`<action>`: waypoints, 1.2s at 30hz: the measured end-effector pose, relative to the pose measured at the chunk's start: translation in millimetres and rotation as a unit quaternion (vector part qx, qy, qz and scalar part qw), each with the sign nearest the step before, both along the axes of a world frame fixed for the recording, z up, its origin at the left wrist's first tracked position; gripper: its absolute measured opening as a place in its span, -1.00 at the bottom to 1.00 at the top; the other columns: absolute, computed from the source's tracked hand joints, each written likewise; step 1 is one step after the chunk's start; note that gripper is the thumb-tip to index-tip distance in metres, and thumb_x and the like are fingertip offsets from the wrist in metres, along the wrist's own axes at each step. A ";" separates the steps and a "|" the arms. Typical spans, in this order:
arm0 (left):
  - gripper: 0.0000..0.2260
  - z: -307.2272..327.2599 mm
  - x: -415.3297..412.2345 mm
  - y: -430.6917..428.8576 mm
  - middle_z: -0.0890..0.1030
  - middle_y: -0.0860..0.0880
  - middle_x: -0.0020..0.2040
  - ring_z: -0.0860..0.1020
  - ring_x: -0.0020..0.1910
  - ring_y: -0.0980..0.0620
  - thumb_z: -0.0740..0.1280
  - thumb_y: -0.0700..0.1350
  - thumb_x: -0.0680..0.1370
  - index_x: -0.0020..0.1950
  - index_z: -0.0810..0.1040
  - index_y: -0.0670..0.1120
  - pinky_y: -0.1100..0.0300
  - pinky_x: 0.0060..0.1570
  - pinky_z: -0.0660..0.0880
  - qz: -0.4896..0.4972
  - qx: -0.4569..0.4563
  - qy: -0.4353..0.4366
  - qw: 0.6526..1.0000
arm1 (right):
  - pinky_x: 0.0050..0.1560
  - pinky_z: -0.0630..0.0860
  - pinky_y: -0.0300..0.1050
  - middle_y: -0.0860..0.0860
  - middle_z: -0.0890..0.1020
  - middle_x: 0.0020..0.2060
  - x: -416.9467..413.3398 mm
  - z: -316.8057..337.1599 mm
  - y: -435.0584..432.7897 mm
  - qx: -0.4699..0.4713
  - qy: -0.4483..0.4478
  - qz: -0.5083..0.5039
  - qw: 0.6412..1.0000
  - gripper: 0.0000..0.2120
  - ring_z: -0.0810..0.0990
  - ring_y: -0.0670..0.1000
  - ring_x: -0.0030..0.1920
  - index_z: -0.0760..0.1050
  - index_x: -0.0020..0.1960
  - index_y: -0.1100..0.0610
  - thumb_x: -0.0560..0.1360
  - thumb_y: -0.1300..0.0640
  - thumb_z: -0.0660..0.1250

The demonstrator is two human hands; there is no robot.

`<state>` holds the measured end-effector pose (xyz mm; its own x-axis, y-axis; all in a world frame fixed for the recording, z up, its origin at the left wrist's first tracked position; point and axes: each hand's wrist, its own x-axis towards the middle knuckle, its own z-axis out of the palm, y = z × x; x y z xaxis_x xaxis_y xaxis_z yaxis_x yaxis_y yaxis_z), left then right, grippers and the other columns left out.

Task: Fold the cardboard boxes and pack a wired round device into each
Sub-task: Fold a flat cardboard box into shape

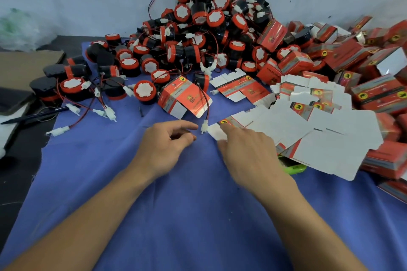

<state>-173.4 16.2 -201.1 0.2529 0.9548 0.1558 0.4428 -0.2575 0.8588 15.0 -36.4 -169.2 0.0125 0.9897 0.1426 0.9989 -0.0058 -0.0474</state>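
A big heap of round black-and-red wired devices (198,28) lies at the back of the blue cloth (176,204). A half-folded red box (184,98) stands in front of it, with a wire and its white connector (204,126) hanging out towards me. Flat white-backed box blanks (308,130) are spread at the right. My right hand (246,149) rests its fingers on the near corner of one flat blank (217,133). My left hand (164,147) hovers over the cloth just left of the connector, fingers loosely curled, holding nothing.
Closed red boxes (374,94) pile up at the far right. A green object (293,166) peeks from under the blanks. A black pen (33,116) and brown cardboard (22,66) lie at the left. A pale wall stands behind the heap.
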 end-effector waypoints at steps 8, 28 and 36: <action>-0.62 7.7 7.8 -10.8 0.67 0.24 0.24 0.61 0.27 0.24 0.35 0.11 0.56 0.39 0.50 0.29 0.20 0.25 0.56 -0.060 -0.025 -0.123 0.990 | -0.29 0.55 -0.06 0.03 0.61 -0.27 -28.9 5.9 -15.4 0.256 0.261 0.039 0.930 -0.81 0.58 0.06 -0.33 0.56 0.10 0.03 0.59 0.26 0.28; -0.23 21.0 24.4 -28.0 0.40 0.35 0.51 0.43 0.42 0.36 0.47 -0.04 0.55 0.67 0.15 0.20 0.11 0.09 0.67 -0.107 0.033 -0.144 0.983 | 0.05 0.55 -0.31 -0.21 0.70 0.04 -24.1 4.0 -12.8 0.206 0.575 0.124 0.782 -0.68 0.67 -0.10 0.09 0.62 0.27 0.02 0.62 0.30 0.27; -0.45 23.7 26.7 -28.5 0.71 0.09 0.19 0.70 0.14 -0.03 0.40 -0.22 0.49 0.37 0.50 0.29 -0.12 0.07 0.68 -0.078 0.014 -0.197 0.977 | 0.01 0.63 -0.24 -0.14 0.73 -0.10 -20.4 2.1 -9.9 0.190 0.575 0.059 0.794 -0.73 0.72 -0.12 -0.04 0.65 0.17 0.02 0.60 0.31 0.35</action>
<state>-146.6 -12.2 -177.4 0.3109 0.9032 0.2959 0.0324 -0.3212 0.9465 -5.4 -46.2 -167.1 0.2607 0.8817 0.3932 0.2873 0.3179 -0.9035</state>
